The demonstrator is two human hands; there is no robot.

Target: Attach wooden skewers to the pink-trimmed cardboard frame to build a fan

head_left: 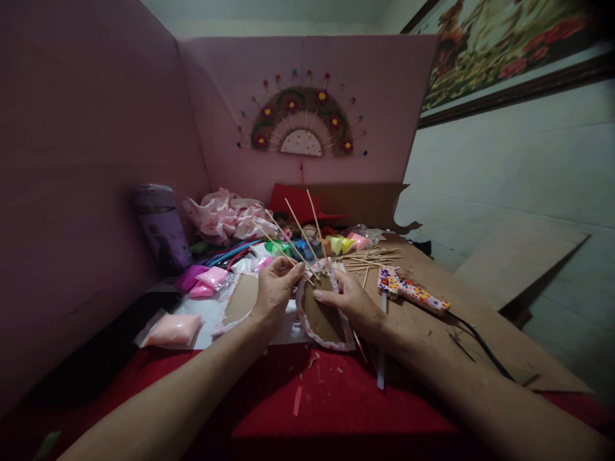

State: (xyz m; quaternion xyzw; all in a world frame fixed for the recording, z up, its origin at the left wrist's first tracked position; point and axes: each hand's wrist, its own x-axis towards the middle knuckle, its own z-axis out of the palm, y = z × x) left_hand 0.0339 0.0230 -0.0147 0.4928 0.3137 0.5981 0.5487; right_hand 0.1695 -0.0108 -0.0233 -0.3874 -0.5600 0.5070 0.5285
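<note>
Between my hands is a half-round cardboard piece [327,317] edged with pale, pink-patterned fabric. Several thin wooden sticks [298,219] fan upward and away from its far edge. My left hand [276,288] pinches at the lower end of a stick near the left side of the cardboard. My right hand [353,299] grips the right side of the piece, its thumb lying on the brown face. A second fabric-edged cardboard piece [241,298] lies on white paper just left of my left hand. Loose sticks [372,258] are heaped beyond my right hand.
A flower-patterned glue gun [413,293] with a black cord rests on a cardboard sheet [480,346] at right. Bags of coloured clay [170,330], crumpled fabric [225,214] and a purple bottle [163,227] stand left and behind. A decorated fan [300,121] hangs on the pink panel.
</note>
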